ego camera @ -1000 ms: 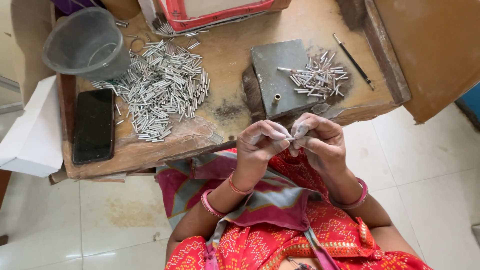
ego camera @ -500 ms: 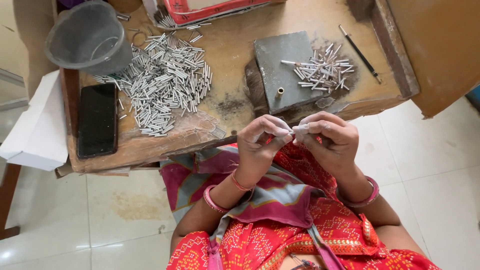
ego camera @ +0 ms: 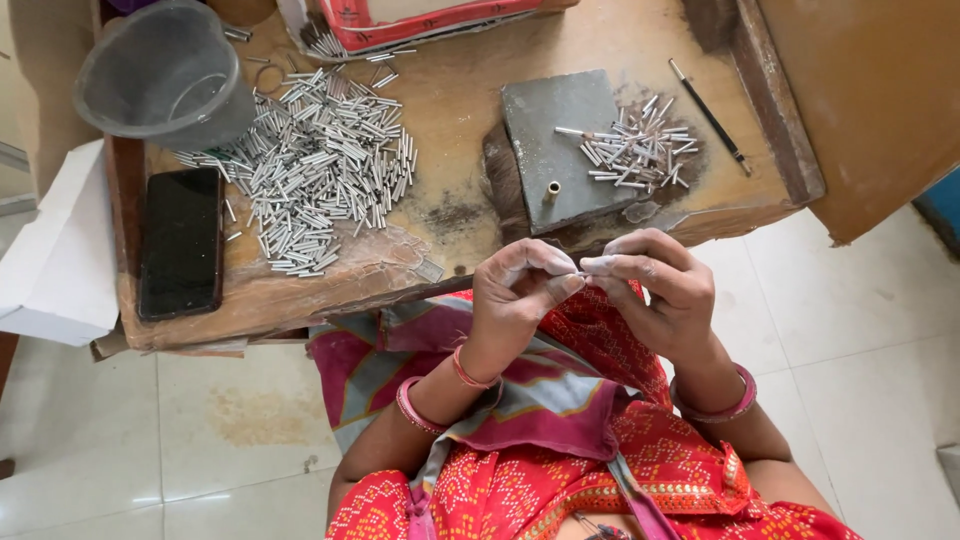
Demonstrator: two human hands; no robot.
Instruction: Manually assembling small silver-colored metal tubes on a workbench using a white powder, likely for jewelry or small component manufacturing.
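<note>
Silver tube pinched between both hands above the lap.
Left hand (ego camera: 515, 300) and right hand (ego camera: 655, 290) are closing fingertips on what seems one small metal tube (ego camera: 580, 272); fitting it likely needs steady alignment.

A worn wooden bench (ego camera: 450, 110) carries a big heap of metal tubes (ego camera: 320, 165) at its left-middle. A grey bowl (ego camera: 165, 70) stands at the far left corner, and a black phone (ego camera: 182, 243) lies near the left edge. A grey slab (ego camera: 560, 130) lies right of centre, with a smaller tube pile (ego camera: 640, 152) overlapping its right side. A black pen (ego camera: 708, 115) lies beside that. A red tray (ego camera: 430, 18) sits at the far edge.
</note>
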